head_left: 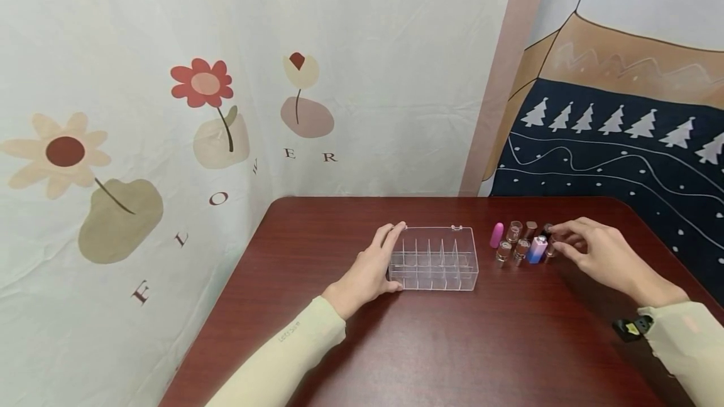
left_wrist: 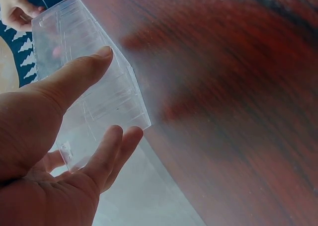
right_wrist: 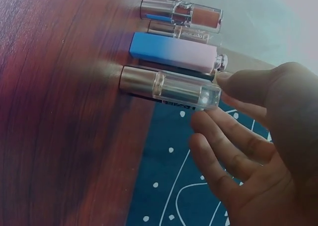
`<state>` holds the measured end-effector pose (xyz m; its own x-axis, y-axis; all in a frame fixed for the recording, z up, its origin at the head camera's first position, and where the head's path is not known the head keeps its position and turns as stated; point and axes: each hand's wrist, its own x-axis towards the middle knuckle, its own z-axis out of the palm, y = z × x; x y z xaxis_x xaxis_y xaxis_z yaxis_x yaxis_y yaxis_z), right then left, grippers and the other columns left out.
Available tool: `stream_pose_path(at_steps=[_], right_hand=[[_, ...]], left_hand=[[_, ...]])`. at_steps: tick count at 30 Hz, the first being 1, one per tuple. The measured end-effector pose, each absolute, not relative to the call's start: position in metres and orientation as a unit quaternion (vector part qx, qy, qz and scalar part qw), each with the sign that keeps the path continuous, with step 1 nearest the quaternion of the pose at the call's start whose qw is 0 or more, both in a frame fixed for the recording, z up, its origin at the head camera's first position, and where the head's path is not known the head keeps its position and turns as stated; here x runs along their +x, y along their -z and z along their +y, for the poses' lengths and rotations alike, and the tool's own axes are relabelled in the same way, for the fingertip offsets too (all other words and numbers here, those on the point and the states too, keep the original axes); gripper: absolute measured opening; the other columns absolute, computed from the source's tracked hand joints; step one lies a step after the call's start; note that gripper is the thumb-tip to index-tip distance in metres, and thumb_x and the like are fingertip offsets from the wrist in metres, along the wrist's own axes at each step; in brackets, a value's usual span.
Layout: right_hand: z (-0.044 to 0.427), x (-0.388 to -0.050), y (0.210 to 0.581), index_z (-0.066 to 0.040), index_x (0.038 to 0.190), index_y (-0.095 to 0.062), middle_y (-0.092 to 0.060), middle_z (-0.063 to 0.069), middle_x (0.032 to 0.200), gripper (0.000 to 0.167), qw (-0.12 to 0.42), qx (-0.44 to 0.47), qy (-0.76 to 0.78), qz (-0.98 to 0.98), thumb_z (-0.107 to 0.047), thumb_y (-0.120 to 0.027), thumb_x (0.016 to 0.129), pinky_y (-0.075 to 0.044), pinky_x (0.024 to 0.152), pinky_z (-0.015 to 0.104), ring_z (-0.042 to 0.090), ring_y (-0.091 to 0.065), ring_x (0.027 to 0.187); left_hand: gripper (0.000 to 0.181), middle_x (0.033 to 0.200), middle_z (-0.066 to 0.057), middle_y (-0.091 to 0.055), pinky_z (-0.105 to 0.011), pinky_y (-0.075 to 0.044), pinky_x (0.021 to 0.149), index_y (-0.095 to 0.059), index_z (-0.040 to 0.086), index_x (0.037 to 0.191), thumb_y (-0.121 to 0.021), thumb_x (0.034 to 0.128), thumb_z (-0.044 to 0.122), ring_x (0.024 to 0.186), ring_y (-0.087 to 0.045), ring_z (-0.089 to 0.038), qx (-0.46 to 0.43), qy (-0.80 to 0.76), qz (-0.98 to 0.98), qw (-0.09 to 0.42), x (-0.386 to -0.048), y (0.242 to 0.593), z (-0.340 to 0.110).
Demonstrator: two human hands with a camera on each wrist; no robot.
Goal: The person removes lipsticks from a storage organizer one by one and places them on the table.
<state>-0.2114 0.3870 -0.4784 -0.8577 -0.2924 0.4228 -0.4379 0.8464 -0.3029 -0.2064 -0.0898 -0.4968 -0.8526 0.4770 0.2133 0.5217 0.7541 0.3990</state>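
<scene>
A clear plastic organizer box (head_left: 432, 259) with small compartments sits on the table. My left hand (head_left: 367, 269) holds its left end, thumb at the front corner and fingers toward the back. In the left wrist view the thumb and fingers of the left hand (left_wrist: 64, 136) span the box (left_wrist: 114, 99). My right hand (head_left: 602, 256) is at the right edge of a lipstick group. In the right wrist view, thumb and fingertips of the right hand (right_wrist: 248, 131) surround the top of a clear-capped lipstick tube (right_wrist: 144, 82); firm contact cannot be made out. Beside it stands a blue-to-pink lipstick (right_wrist: 174, 51).
Left of the right hand stand several other tubes: a bright pink one (head_left: 496, 235), a brown-capped one (head_left: 530, 229), a black one (head_left: 546, 229) and clear-capped ones (head_left: 503, 251). They are close together on the dark red table (head_left: 452, 344). Printed cloths (head_left: 384, 80) hang behind.
</scene>
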Motion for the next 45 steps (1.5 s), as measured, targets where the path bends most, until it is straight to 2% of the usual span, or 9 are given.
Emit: stream_pose_path(at_steps=[5, 10, 22, 28, 30, 32, 37, 40, 45], right_hand=[[0.386, -0.208, 0.477, -0.007, 0.128, -0.084, -0.081, 0.016, 0.119, 0.036, 0.208, 0.188, -0.199, -0.939, -0.008, -0.096, 0.094, -0.048, 0.077, -0.003, 0.02, -0.081, 0.087], [0.384, -0.206, 0.473, -0.006, 0.127, -0.084, -0.079, 0.018, 0.118, 0.037, 0.239, 0.179, -0.192, -0.935, -0.01, -0.097, 0.093, -0.045, 0.075, -0.001, 0.032, -0.082, 0.088], [0.368, -0.196, 0.467, -0.005, 0.132, -0.082, -0.073, 0.02, 0.135, 0.043, 0.246, 0.18, -0.179, -0.935, -0.012, -0.097, 0.093, -0.062, 0.09, 0.053, 0.037, -0.073, 0.113], [0.353, -0.19, 0.467, -0.008, 0.135, -0.082, -0.07, 0.017, 0.141, 0.047, 0.26, 0.199, -0.189, -0.926, -0.013, -0.098, 0.091, -0.045, 0.091, 0.002, 0.034, -0.07, 0.115], [0.346, -0.188, 0.466, -0.009, 0.135, -0.082, -0.07, 0.017, 0.141, 0.048, 0.267, 0.208, -0.195, -0.921, -0.012, -0.099, 0.09, -0.037, 0.09, -0.007, 0.032, -0.071, 0.112], [0.34, -0.185, 0.466, -0.009, 0.135, -0.083, -0.07, 0.016, 0.142, 0.049, 0.273, 0.216, -0.199, -0.916, -0.012, -0.099, 0.089, -0.041, 0.087, -0.006, 0.03, -0.071, 0.109], [0.325, -0.182, 0.466, -0.013, 0.137, -0.082, -0.07, 0.013, 0.144, 0.051, 0.273, 0.222, -0.192, -0.916, -0.017, -0.1, 0.089, -0.068, 0.082, 0.028, 0.028, -0.072, 0.109], [0.317, -0.18, 0.468, -0.013, 0.138, -0.081, -0.069, 0.013, 0.146, 0.053, 0.268, 0.226, -0.19, -0.917, -0.019, -0.1, 0.089, -0.071, 0.084, 0.054, 0.031, -0.073, 0.111], [0.306, -0.177, 0.473, -0.015, 0.141, -0.08, -0.067, 0.013, 0.149, 0.055, 0.249, 0.23, -0.206, -0.918, -0.023, -0.101, 0.091, -0.064, 0.1, 0.07, 0.034, -0.071, 0.123]], left_hand=[[0.132, 0.178, -0.022, -0.039, -0.068, -0.07, 0.092, -0.026, 0.012, 0.183, -0.11, 0.0811, 0.017, 0.11, -0.083, -0.038, -0.27, 0.222, -0.936, 0.052, -0.207, 0.498, -0.09], [0.132, 0.179, -0.022, -0.039, -0.064, -0.071, 0.091, -0.026, 0.011, 0.183, -0.11, 0.0812, 0.018, 0.102, -0.083, -0.035, -0.272, 0.219, -0.935, 0.051, -0.208, 0.5, -0.089], [0.133, 0.179, -0.022, -0.039, -0.066, -0.07, 0.092, -0.025, 0.012, 0.183, -0.11, 0.0814, 0.018, 0.105, -0.083, -0.035, -0.274, 0.221, -0.935, 0.049, -0.209, 0.501, -0.087], [0.133, 0.18, -0.022, -0.038, -0.068, -0.069, 0.094, -0.025, 0.013, 0.183, -0.11, 0.0816, 0.017, 0.106, -0.083, -0.036, -0.271, 0.222, -0.936, 0.043, -0.209, 0.501, -0.087], [0.133, 0.18, -0.022, -0.038, -0.068, -0.069, 0.095, -0.025, 0.013, 0.183, -0.11, 0.0815, 0.016, 0.106, -0.083, -0.037, -0.27, 0.222, -0.936, 0.041, -0.21, 0.501, -0.088], [0.133, 0.18, -0.023, -0.038, -0.067, -0.069, 0.095, -0.025, 0.012, 0.183, -0.11, 0.0812, 0.016, 0.105, -0.083, -0.038, -0.271, 0.221, -0.936, 0.041, -0.21, 0.501, -0.088], [0.133, 0.179, -0.024, -0.039, -0.057, -0.072, 0.096, -0.027, 0.009, 0.183, -0.111, 0.0802, 0.016, 0.1, -0.082, -0.04, -0.281, 0.221, -0.933, 0.05, -0.211, 0.501, -0.089], [0.134, 0.181, -0.023, -0.038, -0.053, -0.073, 0.099, -0.026, 0.007, 0.183, -0.111, 0.0801, 0.016, 0.099, -0.082, -0.04, -0.29, 0.219, -0.93, 0.052, -0.212, 0.5, -0.09], [0.135, 0.188, -0.021, -0.032, -0.056, -0.065, 0.119, -0.025, 0.007, 0.184, -0.111, 0.0813, 0.021, 0.136, -0.076, -0.044, -0.298, 0.213, -0.929, 0.049, -0.213, 0.499, -0.094]])
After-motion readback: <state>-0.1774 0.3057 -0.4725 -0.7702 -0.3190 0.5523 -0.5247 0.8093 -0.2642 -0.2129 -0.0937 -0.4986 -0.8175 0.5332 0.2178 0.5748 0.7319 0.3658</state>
